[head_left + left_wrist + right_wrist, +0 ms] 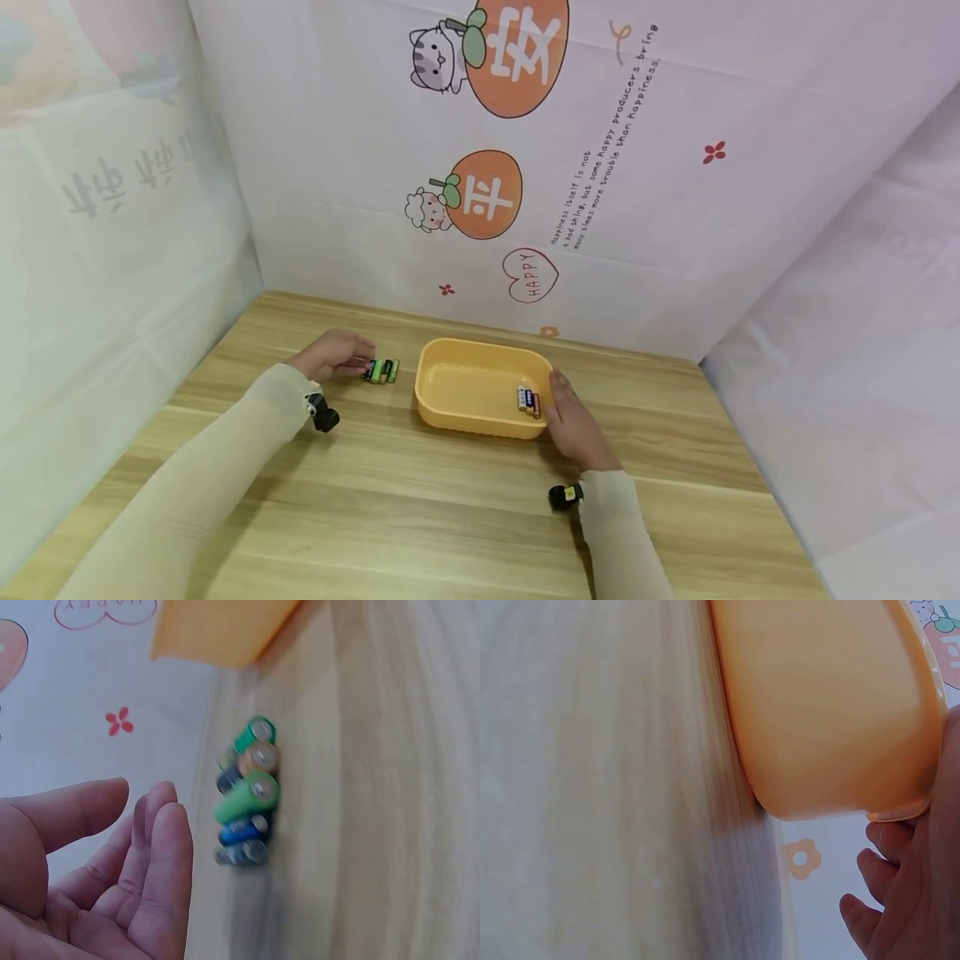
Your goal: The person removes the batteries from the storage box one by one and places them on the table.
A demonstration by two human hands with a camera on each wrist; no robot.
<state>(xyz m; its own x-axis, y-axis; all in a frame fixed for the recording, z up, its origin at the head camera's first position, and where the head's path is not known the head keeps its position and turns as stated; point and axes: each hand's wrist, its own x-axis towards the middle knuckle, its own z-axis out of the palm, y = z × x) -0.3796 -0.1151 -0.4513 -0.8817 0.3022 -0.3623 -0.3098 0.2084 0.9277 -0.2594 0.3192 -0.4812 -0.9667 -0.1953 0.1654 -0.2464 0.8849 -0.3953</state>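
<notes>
A row of several batteries [383, 371] in green, blue and dark colours lies on the wooden table. My left hand [335, 353] hovers at the left end of that row, thumb and fingers apart with nothing between them. In the left wrist view the green battery [247, 796] stands out in the middle of the row, just beyond the fingertips. To the right is a yellow plastic box [480, 423], with several batteries [528, 401] side by side at its right end. My right hand [577, 423] rests against the box's right end, its fingers loosely extended at the rim.
The wooden tabletop [420, 508] runs back to a white printed cloth [360, 208] hanging behind the box. More white cloth hangs along the left and right sides. A small black camera is strapped to each wrist.
</notes>
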